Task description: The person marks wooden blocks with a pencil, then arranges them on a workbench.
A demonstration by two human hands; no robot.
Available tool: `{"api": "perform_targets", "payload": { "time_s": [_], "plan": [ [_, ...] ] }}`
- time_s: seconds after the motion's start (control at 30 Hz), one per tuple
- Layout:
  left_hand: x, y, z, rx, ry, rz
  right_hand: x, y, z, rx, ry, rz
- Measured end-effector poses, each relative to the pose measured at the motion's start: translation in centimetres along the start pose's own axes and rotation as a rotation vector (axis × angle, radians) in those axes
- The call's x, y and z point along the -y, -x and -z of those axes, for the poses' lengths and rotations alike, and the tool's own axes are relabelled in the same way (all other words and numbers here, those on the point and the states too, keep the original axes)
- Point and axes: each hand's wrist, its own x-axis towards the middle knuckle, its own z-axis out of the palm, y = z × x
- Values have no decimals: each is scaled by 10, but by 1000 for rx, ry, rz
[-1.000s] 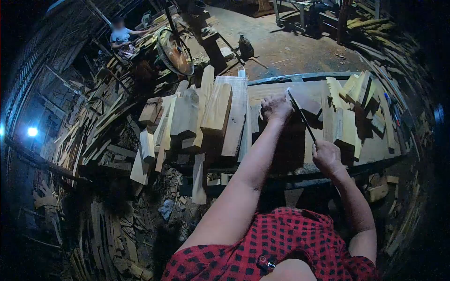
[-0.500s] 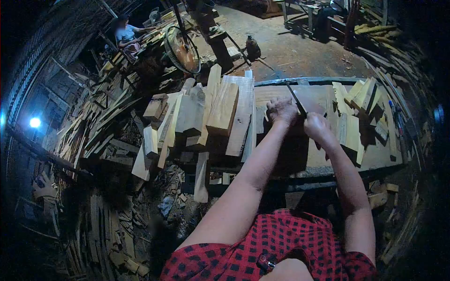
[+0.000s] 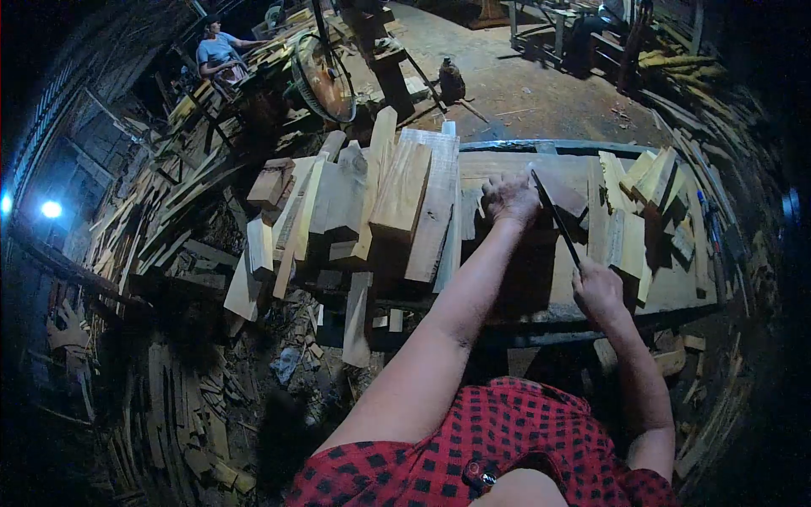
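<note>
My right hand point(image 3: 600, 291) is closed around the near end of a long, thin, dark saw-like blade point(image 3: 555, 215). The blade slants up and to the left, its far tip beside my left hand point(image 3: 512, 200). That hand rests with fingers spread on the wood atop the workbench point(image 3: 541, 291); what lies under its palm is hidden. A greyish flat piece point(image 3: 568, 199) lies just right of the blade. Left of my left hand stands a stack of cut wooden blocks point(image 3: 401, 190), some jutting over the bench edge.
More wood offcuts point(image 3: 629, 241) lie on the bench's right side. A round fan point(image 3: 325, 84) stands beyond the stack. At the far left a person point(image 3: 221, 57) sits by a heap of wood strips point(image 3: 190, 211). Scraps cover the ground below. A dark jug-like container point(image 3: 452, 80) stands behind.
My right hand has drawn back toward me and slightly right, pulling the dark blade along. The left hand stays in about the same place. The view has shifted slightly.
</note>
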Motion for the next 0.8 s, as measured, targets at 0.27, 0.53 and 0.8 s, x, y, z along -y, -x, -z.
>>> {"api": "perform_targets", "payload": {
  "time_s": [0.27, 0.53, 0.8],
  "plan": [
    [-4, -6, 0, 110, -44, 25, 53, -100, 17, 39, -185, -58],
    [-7, -1, 4, 61, -101, 5, 15, -10, 8, 2, -102, 3],
    [-3, 0, 1, 11, -48, -3, 24, -68, 1, -65, -51, 27]
  ]
}}
